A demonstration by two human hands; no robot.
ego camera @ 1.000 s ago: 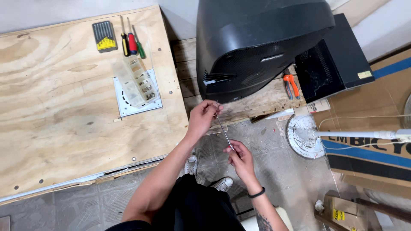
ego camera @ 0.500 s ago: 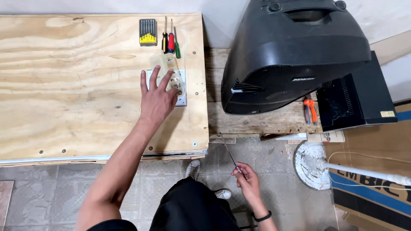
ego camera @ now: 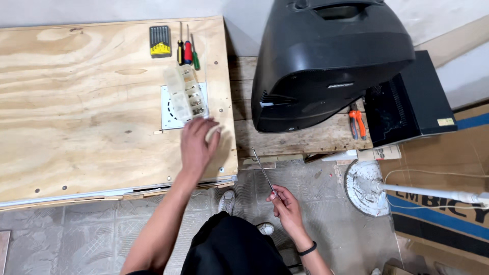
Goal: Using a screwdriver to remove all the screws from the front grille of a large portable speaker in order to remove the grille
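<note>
Protruding beyond right fingers [ego camera: 277,196]: thin rod [ego camera: 262,168]

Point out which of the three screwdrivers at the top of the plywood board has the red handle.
The middle screwdriver, between the black-and-yellow-handled one on its left and the green-handled one on its right.

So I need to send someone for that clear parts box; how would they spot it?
Find the big plywood board left of the black speaker. Near its right edge, just beyond the left hand, the clear parts box lies on a pale square plate. Unlike the screwdrivers above, it is translucent and compartmented.
</note>
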